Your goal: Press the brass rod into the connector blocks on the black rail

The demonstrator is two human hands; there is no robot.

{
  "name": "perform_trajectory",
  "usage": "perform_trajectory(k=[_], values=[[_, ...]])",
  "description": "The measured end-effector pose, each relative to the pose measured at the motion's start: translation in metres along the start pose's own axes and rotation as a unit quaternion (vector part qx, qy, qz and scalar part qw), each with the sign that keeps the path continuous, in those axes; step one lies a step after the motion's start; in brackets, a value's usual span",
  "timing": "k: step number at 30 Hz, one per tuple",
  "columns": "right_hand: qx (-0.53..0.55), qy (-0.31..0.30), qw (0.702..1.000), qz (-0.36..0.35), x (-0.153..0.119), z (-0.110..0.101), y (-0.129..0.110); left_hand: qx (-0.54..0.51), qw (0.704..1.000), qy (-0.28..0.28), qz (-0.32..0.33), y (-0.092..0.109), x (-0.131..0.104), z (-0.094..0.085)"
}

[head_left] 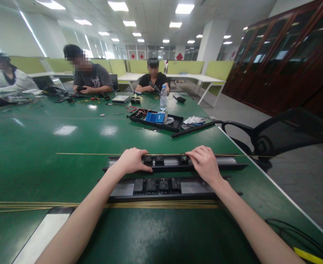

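My left hand (132, 160) rests on the left part of the far black channel (224, 167), thumb and fingers around its edges beside two black blocks (159, 160). My right hand (204, 161) pinches at a thin brass-coloured rod (84, 154), just above a third black block (183, 158). The rod lies lengthwise along the channel's back edge and sticks out past both ends. Nearer to me, a second black channel (150, 199) holds several black blocks (150, 186) side by side, and my right forearm crosses its right end.
Several brass rods (26, 203) lie along the front, near a white-topped object (44, 234). Farther back are a black tray (175, 126) with blue parts, a water bottle (163, 98) and gloves (193, 122). A chair (293, 128) stands right. Three people sit across the green table (54, 139).
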State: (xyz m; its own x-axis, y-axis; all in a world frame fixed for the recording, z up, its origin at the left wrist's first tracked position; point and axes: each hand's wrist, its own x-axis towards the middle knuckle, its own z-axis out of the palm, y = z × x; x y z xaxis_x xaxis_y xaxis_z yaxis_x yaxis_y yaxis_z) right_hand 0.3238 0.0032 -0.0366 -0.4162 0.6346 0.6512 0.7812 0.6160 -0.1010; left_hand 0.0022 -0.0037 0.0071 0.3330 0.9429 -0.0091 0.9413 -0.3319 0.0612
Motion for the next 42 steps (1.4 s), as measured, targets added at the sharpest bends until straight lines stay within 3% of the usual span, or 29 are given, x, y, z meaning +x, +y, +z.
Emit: perform_trajectory(k=[32, 42], values=[[0.011, 0.022, 0.999, 0.029, 0.0004, -0.0003, 0.0018, 0.001, 1.0, 0.006, 0.011, -0.0009, 0.0002, 0.0024], [-0.003, 0.018, 0.999, 0.029, 0.0021, -0.0016, 0.0031, -0.053, 0.998, 0.007, 0.034, -0.0032, 0.0021, 0.0039]])
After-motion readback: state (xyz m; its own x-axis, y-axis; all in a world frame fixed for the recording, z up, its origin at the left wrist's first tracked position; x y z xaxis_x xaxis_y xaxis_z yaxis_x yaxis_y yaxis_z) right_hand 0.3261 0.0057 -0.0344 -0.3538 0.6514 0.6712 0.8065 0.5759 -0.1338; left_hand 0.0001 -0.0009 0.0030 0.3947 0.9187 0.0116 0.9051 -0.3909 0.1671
